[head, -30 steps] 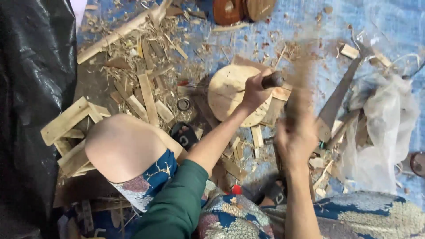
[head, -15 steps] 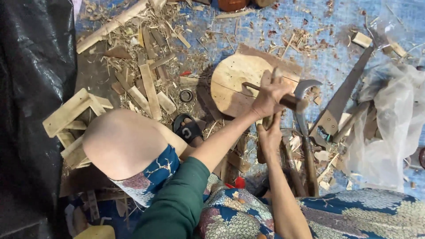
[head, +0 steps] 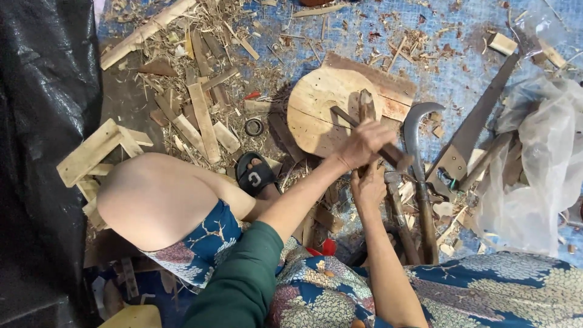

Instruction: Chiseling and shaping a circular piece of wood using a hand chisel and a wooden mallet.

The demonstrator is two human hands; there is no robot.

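- A short wooden stick [head: 366, 104] stands on end on the round wooden block [head: 316, 109]. This block is the landmark for all the places below.
- The left hand [head: 364, 143] is over the near right edge of the block. Its fingers are curled tight around the stick and a dark flat piece of wood [head: 388, 153] that sticks out toward the right.
- The right hand [head: 368, 187] is just below the left one, a bit nearer to the person than the block. Its fingers are closed around the lower end of the wood, but I cannot tell how tight.
- The stick looks rough and only partly shaped, so the carving seems to be in the middle. Lots of wood chips [head: 212, 54] lie to the left of the block, so much cutting is done. The stick is not smooth, so more is left to do.
- A curved sickle blade [head: 414, 130] lies just to the right of the block, not held by anyone.
- A long saw [head: 480, 121] lies farther right of the block.
- A clear plastic bag [head: 534, 176] is far to the right.
- Flat wood slats [head: 203, 121] lie to the left of the block.
- A small metal ring [head: 254, 127] lies just to the left of the block.
- A foot in a black sandal [head: 254, 176] is below and left of the block.
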